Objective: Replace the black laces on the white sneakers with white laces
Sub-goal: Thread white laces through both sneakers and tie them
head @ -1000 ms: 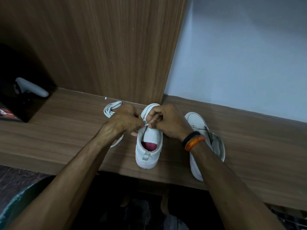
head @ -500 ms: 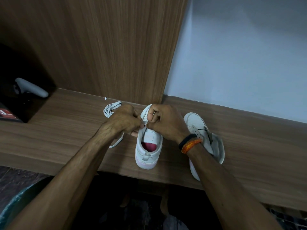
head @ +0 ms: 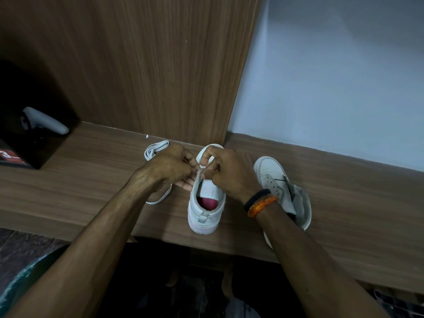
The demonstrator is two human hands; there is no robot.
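A big brown wooden panel (head: 137,65) fills the upper left of the frame, and a pale blue wall (head: 332,76) fills the upper right. Below them a long wooden table (head: 355,214) runs across the middle of the frame.

At the left edge a black box (head: 27,145) sits on the table with a gray controller (head: 46,121) on top of it.

In the middle of the frame stands a white sneaker (head: 205,203), its toe pointing up toward the panel and its pink inside showing. A second white sneaker (head: 282,187) lies tipped on its side just to the right, partly hidden by the right arm. It has a bit of black lace (head: 278,180) across its holes.

The left hand (head: 169,166) and the right hand (head: 231,173) meet over the top of the middle sneaker. Both hands have curled fingers that pinch a white lace (head: 199,172) right at the holes of the shoe. The right wrist has a black band (head: 255,198) and an orange thread band (head: 261,205).

A bunch of white laces (head: 156,150) lies on the table just left of the hands, and one loop (head: 160,198) pokes out below the left wrist.

A tiny white bit (head: 147,135) lies by the foot of the panel.
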